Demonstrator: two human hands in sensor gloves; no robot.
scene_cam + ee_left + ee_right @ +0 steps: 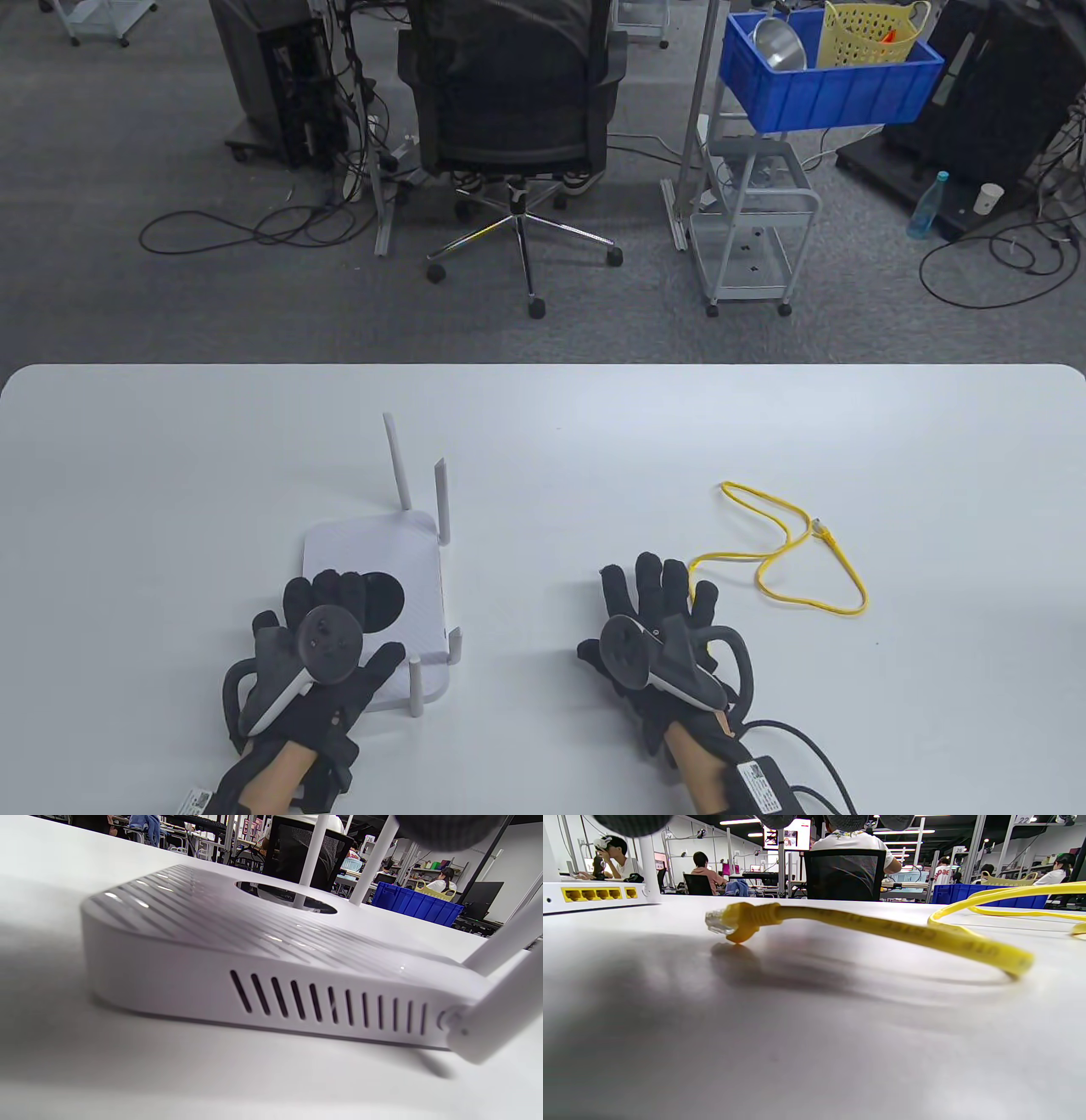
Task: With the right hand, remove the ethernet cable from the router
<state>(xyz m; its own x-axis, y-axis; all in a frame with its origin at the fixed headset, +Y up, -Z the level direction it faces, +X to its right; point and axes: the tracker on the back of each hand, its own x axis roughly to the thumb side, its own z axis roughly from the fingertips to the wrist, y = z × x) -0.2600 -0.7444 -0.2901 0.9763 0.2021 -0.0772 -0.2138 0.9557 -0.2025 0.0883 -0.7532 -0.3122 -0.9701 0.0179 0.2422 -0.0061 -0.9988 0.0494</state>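
Already out of the router (373,586), by the look of it: yellow ethernet cable (806,577) lying loose on the worktop (594,424) well to the right of the router, one plug (725,921) bare and pointing back toward the row of yellow ports (598,894), nothing visibly seated in them. Right hand (657,628) flat on the worktop between router and cable, fingers (649,577) spread and holding nothing, fingertips just beside the nearest loop of cable. Left hand (327,645) resting on the router's top, fingers laid out over the lid rather than gripping. Risks from here, as a judgement: snagging the near loop with the spread right fingers on lifting away, dragging the cable across the worktop or back against the router; catching the plug's latch tab on a glove; knocking one of the upright antennas (396,463) with the left hand on release, shifting the router. Little else left to spoil, the task seeming essentially finished.
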